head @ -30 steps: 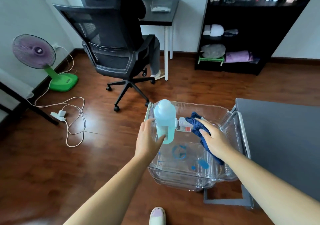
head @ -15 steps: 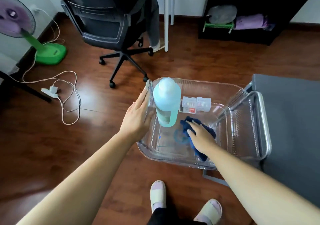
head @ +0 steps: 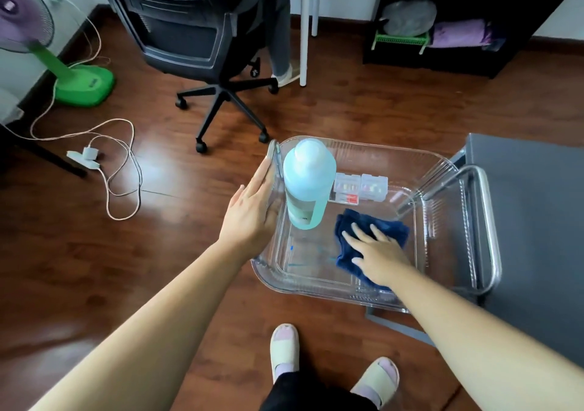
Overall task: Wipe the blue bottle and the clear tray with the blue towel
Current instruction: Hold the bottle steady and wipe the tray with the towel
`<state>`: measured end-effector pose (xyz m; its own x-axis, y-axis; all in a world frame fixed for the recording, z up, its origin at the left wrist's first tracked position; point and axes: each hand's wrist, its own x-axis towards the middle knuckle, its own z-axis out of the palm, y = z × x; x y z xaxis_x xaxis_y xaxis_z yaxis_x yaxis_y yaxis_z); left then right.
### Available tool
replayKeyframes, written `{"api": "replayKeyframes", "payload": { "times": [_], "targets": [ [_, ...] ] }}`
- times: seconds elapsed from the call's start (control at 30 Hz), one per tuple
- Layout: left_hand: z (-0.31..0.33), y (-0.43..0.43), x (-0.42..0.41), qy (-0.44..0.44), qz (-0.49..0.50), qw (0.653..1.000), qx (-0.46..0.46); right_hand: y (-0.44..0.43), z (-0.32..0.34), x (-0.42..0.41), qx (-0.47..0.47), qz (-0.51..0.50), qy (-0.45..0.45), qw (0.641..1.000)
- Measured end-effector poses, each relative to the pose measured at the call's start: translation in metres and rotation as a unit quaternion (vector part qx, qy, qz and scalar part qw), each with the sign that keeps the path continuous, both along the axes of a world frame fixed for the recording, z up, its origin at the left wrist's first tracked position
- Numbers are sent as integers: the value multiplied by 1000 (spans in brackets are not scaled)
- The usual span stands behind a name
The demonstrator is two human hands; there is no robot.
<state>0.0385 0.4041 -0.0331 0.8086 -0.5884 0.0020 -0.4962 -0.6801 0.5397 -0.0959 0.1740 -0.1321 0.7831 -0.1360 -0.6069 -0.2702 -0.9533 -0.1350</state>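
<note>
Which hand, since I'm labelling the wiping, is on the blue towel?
The right hand, flat on the blue towel inside the clear tray; the left hand rests open against the tray's outer left wall, touching no towel.

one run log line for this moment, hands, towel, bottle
step: wiping clear tray floor | right hand: pressed flat on blue towel | left hand: flat against tray's left outer wall | blue bottle: upright in tray

Blue bottle [head: 308, 186] stands upright in clear tray [head: 311, 266] (blue towel [head: 392, 229] crumpled beside it).
</note>
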Motion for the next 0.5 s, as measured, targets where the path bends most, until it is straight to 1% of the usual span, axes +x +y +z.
{"api": "replayKeyframes", "payload": {
  "times": [0.1, 0.2, 0.3, 0.37, 0.4, 0.5],
  "targets": [
    [-1, 1, 0, 0, 8, 1000, 5, 30, -5, -3, 33, 74, -6, 997],
    [1, 1, -2, 2, 4, 1000, 1, 10, -4, -25, 34, 130, 9, 991],
    [4, -1, -1, 11, -7, 1000, -12, -31, 2, -37, -32, 120, 37, 992],
    [4, -1, 0, 13, -6, 1000, -15, -39, 6, -31, -71, 105, 38, 991],
    [4, -1, 0, 12, -6, 1000, -13, -32, 7, -23, -70, 93, 29, 993],
    [4, 0, -1, 11, -2, 1000, -6, 11, 4, -3, -29, 72, -3, 997]
  ]
}}
